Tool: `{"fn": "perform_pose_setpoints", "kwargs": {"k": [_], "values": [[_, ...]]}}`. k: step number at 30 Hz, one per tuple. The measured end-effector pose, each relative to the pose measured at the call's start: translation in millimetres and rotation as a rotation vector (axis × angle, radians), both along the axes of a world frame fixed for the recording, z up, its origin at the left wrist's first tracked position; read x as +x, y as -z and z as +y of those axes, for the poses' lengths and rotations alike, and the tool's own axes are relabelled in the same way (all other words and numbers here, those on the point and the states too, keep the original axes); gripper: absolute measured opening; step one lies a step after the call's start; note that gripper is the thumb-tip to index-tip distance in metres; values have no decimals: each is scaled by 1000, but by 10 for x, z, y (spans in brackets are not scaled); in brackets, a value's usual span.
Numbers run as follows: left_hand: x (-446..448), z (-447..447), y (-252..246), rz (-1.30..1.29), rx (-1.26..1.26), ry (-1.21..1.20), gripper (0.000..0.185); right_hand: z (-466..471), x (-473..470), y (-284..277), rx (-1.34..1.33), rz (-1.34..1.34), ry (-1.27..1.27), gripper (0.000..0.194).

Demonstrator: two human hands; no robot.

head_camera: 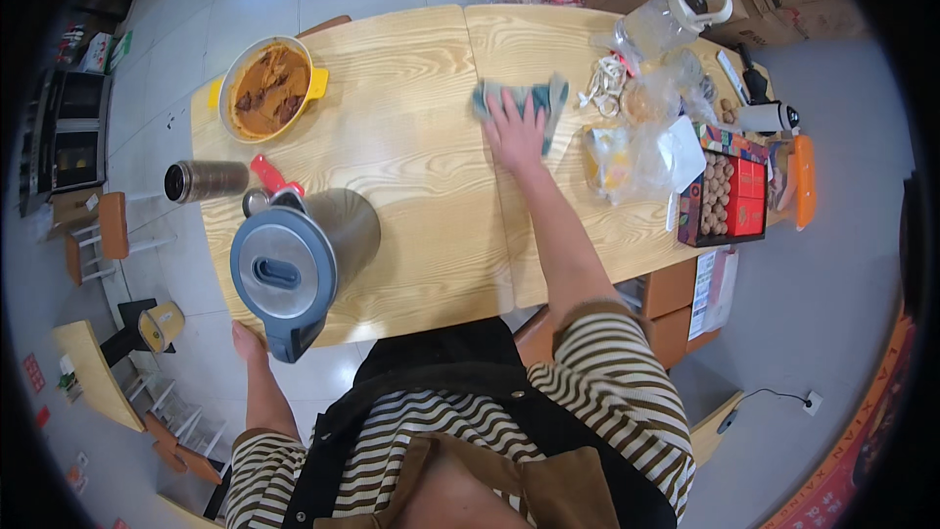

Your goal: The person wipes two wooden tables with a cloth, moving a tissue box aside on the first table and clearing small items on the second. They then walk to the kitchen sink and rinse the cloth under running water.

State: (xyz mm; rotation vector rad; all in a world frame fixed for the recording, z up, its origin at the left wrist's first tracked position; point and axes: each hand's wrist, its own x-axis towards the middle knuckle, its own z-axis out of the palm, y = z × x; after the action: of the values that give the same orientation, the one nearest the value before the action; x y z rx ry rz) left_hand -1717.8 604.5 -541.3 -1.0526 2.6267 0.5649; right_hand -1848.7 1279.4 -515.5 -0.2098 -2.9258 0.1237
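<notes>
My right hand (517, 134) lies spread on a green and white cloth (556, 106), pressing it onto the wooden table (433, 184) near the seam between its two tops. My left hand (250, 342) is at the table's near left corner, beside the handle of a steel kettle with a grey lid (286, 264); its fingers are partly hidden by the table edge. Behind the kettle lie a red-handled object (270, 175) and a brown metal tumbler (209, 181). At the far left stands a yellow-handled pot (272, 92) with brown sauce in it.
Right of the cloth are a white cable (608, 84), plastic bags (646, 154), a clear bottle (664, 20), and a box of walnuts with red packets (723, 195). An orange-lidded container (804, 182) stands at the right edge. Brown chairs (668, 301) stand near the table.
</notes>
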Motion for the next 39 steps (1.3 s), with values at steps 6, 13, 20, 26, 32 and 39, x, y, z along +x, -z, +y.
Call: {"fn": "perform_pose_setpoints", "kwargs": {"k": [6,13,20,26,32,39], "values": [[77,-50,-81,76,26,-137,66,-999,805,6,-137,30,-243,42],[58,-148,83,241,215,-267,63,-1324,2342,-227,-232,-122,-495,48],[76,-187,147,211,276,-235,62,-1063,1969,-142,-191,-145,172,53],[111,-148,75,241,301,-266,63,-344,3123,99,50,-379,407,60],[69,-21,59,195,141,-108,61,485,2847,237,202,-186,755,56],[22,-315,142,84,22,30,65,-1540,2974,283,-229,41,236,45]]}}
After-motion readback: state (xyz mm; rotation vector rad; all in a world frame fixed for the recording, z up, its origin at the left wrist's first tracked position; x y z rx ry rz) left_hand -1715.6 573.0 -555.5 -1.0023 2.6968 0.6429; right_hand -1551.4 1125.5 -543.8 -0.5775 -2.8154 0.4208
